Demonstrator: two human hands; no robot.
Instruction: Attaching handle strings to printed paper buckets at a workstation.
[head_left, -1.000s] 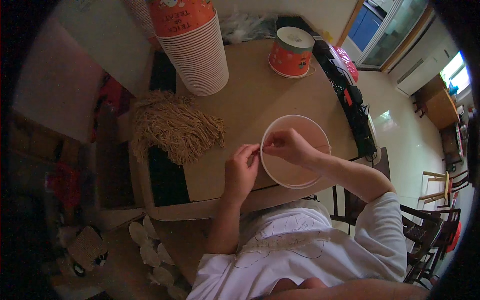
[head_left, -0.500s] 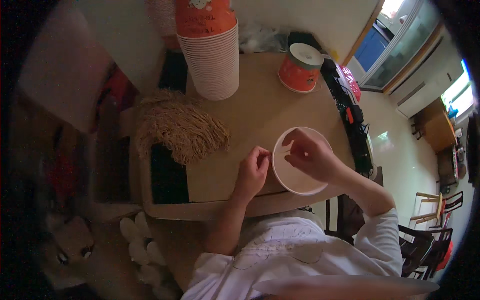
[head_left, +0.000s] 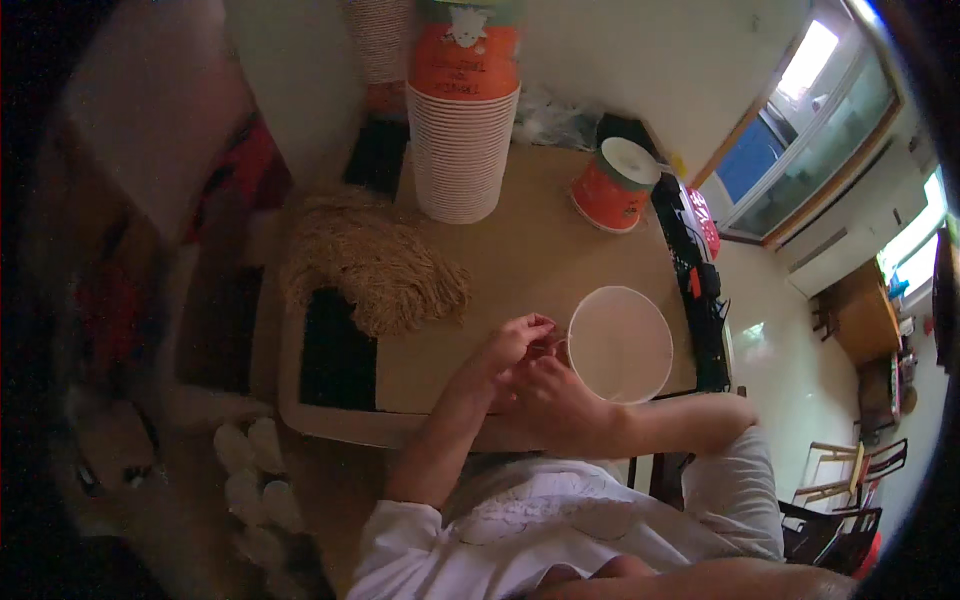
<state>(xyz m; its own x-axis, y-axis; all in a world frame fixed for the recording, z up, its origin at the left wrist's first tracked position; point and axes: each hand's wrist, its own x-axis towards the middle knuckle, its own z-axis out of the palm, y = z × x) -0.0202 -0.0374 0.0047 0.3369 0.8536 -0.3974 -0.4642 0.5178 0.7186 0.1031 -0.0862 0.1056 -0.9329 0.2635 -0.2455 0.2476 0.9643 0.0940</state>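
A round paper tub (head_left: 622, 345), white inside, is on the table near its front edge with its mouth facing me. My left hand (head_left: 520, 342) is beside the tub's left rim, thumb and fingers pinched together. Just below it, my right hand (head_left: 560, 402) is curled, its fingertips meeting the left ones near the rim. Whatever lies between the fingers is too small and hidden to make out. To the left of my hands spreads a loose bundle of brown twine strands (head_left: 385, 265).
A tall stack of nested paper tubs (head_left: 460, 150) stands at the back. Behind on the right, an orange and green tub (head_left: 612, 195) sits upside down. Power strips and cables (head_left: 700, 290) run along the table's right edge. Pale slippers (head_left: 255, 475) lie at lower left.
My right hand has come out of the tub's mouth and moved left and down to meet my left hand. The tub and table appear shifted as the view moved.
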